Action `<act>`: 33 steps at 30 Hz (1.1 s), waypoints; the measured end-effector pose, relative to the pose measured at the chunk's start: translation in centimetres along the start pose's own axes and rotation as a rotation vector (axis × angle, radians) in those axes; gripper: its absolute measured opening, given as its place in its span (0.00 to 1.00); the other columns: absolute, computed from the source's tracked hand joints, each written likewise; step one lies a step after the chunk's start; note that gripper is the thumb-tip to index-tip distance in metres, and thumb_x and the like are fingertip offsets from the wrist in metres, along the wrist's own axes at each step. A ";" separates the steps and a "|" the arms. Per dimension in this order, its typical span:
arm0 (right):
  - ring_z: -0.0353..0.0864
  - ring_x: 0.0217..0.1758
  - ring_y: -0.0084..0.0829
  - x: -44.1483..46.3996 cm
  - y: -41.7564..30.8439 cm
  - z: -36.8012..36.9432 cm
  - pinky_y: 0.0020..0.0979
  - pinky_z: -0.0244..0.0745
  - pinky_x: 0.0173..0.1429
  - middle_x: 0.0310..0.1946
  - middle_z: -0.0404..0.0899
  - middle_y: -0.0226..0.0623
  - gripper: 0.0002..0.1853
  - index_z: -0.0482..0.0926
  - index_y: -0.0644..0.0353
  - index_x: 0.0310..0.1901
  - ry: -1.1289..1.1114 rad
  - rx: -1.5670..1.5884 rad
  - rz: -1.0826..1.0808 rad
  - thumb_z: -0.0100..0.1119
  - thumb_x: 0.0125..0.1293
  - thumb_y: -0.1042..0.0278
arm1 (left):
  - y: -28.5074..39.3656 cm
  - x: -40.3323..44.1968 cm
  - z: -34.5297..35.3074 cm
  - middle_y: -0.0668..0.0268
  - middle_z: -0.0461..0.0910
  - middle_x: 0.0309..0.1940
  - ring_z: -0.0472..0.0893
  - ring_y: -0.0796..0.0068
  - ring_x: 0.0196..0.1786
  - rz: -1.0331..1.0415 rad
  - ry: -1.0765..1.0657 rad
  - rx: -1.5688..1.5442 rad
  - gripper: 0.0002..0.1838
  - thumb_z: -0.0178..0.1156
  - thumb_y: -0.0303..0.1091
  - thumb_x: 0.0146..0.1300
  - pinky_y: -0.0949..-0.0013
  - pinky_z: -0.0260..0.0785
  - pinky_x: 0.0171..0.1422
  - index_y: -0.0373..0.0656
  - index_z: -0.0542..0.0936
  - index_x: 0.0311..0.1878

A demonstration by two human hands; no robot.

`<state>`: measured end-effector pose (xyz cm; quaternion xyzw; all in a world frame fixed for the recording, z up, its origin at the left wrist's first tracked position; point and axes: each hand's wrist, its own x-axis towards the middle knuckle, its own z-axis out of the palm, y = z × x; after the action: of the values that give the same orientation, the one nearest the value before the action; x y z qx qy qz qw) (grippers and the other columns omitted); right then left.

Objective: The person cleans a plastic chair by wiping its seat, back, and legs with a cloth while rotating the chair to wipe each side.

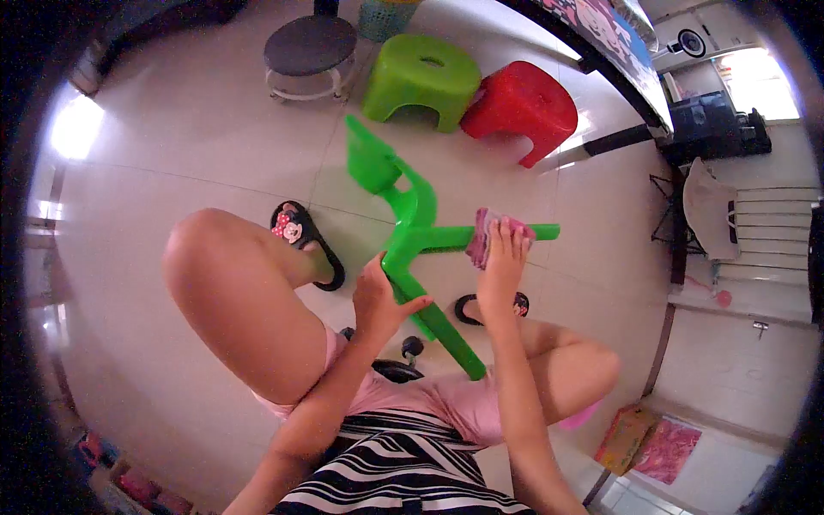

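The left hand (376, 300) holds a bar of a green plastic thing (410, 239), maybe a small chair, which is tilted up between the knees. The right hand (500, 262) grips a pink cloth (481, 245) around the bar that sticks out to the right. I think a tight left hold helps stop wobbles, and the cloth works best snug on the bar. From left to right come a black slipper (309, 240), a grey stool (311, 45), a green stool (422, 73), a red stool (530, 105) and a desk (620, 141). The knees and feet look most in the way; the stools sit farther off
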<state>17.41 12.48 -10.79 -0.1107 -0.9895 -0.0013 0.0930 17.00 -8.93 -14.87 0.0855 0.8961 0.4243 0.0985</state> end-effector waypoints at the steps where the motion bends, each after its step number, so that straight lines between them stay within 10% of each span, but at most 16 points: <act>1: 0.52 0.74 0.51 -0.1 -0.8 0.2 0.49 0.43 0.76 0.69 0.59 0.45 0.28 0.64 0.60 0.66 -0.016 0.005 -0.013 0.47 0.62 0.74 | 0.0 -0.1 0.0 0.50 0.70 0.56 0.70 0.50 0.59 -0.003 0.000 0.001 0.58 0.76 0.59 0.35 0.53 0.65 0.60 0.34 0.60 0.64; 21: 0.58 0.71 0.52 -1.7 -10.3 0.6 0.49 0.49 0.74 0.67 0.64 0.42 0.23 0.73 0.58 0.60 -0.089 0.365 -0.188 0.46 0.61 0.72 | -0.8 0.4 0.3 0.49 0.72 0.54 0.71 0.48 0.59 -0.058 -0.024 -0.092 0.52 0.78 0.38 0.33 0.55 0.65 0.63 0.34 0.62 0.64; 33: 0.69 0.65 0.48 0.3 -9.8 -1.7 0.41 0.62 0.70 0.59 0.74 0.40 0.27 0.75 0.56 0.54 -0.130 0.474 -0.070 0.58 0.46 0.77 | -0.9 0.0 0.5 0.51 0.69 0.57 0.69 0.49 0.59 -0.052 -0.039 -0.016 0.56 0.78 0.51 0.34 0.52 0.65 0.60 0.39 0.59 0.66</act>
<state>15.32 2.93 -8.92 -0.0516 -0.9692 0.2348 0.0526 17.10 -9.09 -15.85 0.0696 0.8924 0.4272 0.1277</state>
